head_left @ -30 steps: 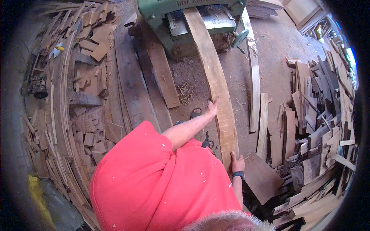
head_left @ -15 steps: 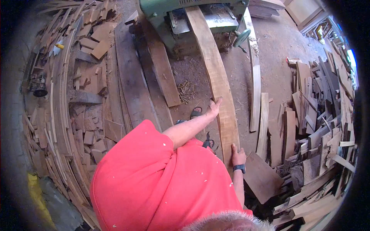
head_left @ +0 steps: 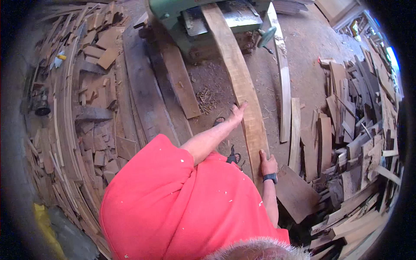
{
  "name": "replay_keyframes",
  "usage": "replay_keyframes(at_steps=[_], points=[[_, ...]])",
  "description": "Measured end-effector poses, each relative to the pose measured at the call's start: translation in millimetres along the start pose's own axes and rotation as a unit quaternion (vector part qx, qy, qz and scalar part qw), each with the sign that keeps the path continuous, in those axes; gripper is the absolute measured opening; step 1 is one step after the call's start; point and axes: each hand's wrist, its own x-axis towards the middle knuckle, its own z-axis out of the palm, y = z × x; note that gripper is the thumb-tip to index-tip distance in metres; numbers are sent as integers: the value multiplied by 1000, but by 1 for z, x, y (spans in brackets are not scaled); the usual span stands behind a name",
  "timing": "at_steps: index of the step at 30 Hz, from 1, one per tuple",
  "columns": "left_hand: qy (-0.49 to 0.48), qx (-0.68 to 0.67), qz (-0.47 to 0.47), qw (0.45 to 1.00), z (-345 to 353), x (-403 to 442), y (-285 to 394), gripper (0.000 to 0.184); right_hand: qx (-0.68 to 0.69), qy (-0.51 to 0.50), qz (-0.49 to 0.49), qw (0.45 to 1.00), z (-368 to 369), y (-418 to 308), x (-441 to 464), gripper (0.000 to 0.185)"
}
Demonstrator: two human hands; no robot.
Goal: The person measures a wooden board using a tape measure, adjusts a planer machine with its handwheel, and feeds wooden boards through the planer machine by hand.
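A long wooden board (head_left: 236, 65) runs from the metal bed of a green machine (head_left: 173, 17) down toward my body. My left hand (head_left: 238, 112) grips the board's left edge about midway, thumb on the top face and the other fingers hidden beneath. Nearer my body, my right hand (head_left: 268, 165), with a dark watch at the wrist, holds the right edge, its thumb on top. The board's near end is hidden by the red shirt (head_left: 195, 208).
Long planks (head_left: 147, 86) lie on the floor at left, beside heaped offcuts (head_left: 97, 143). A pale board (head_left: 283, 82) and a large scrap pile (head_left: 346, 117) are at right. A handwheel (head_left: 266, 38) sticks out from the machine. Shavings (head_left: 207, 101) lie below it.
My right hand has moved slightly up, toward the machine, along the board's right edge. The view has shifted a little. My left hand keeps its hold on the left edge.
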Motion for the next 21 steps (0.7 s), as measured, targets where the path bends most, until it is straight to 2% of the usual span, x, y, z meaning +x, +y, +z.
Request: replay_keyframes(at_steps=[1, 2, 4, 5, 6, 8, 9, 10, 12, 13, 14, 15, 16, 17, 18, 19, 20, 21], points=[[0, -13, -7, 1000, -3, -4, 8, 77, 3, 18, -12, 1000, 3, 3, 4, 95], [10, 85, -20, 996, -7, 5, 8, 77, 2, 19, -1, 1000, -2, 6, 10, 95], [-27, 47, -8, 999, -14, 3, 9, 75, 20, -161, -46, 986, -12, 10, 40, 82], [-53, 0, 7, 999, -14, 6, 13, 72, 57, -160, -99, 980, -9, 10, 63, 66], [-63, 7, 4, 998, -15, 17, -2, 72, 63, -159, -88, 981, -10, 2, 91, 66], [-109, 24, 49, 993, -22, 57, -41, 64, 124, 40, -141, 981, -9, -40, 174, 52], [-134, 17, 43, 990, -29, 51, -21, 58, 154, 88, -173, 969, -23, -81, 208, 49], [-170, 19, 26, 985, -38, 37, 9, 51, 167, 80, -172, 968, -27, -118, 254, 49], [-248, 36, -18, 968, -52, 23, 55, 39, 123, 190, -244, 943, -24, -200, 344, 57], [-293, 22, -55, 954, -61, 40, 37, 40, 67, 278, -276, 918, -13, -241, 393, 55], [-366, 131, -119, 914, -71, 57, 41, 47, 5, 362, -300, 882, -3, -273, 435, 54], [-400, 137, -146, 894, -79, 68, 69, 45, 2, 367, -289, 884, 2, -308, 469, 54], [-378, -36, -142, 914, -85, 78, 84, 44, -59, 354, -253, 898, 8, -344, 498, 50], [-381, -40, -155, 911, -89, 97, 97, 44, -125, 328, -220, 910, 16, -365, 527, 48], [-281, -118, -157, 939, -96, 121, 110, 42, -132, 182, -192, 955, 20, -373, 567, 41], [-171, -191, -152, 954, -100, 144, 124, 40, -131, 33, -163, 977, 24, -377, 603, 35], [-168, -188, -160, 954, -105, 167, 138, 40, -138, 94, -224, 960, 24, -376, 619, 29], [-159, -137, -143, 967, -108, 185, 151, 40, -108, 63, -189, 974, 12, -378, 628, 30]])
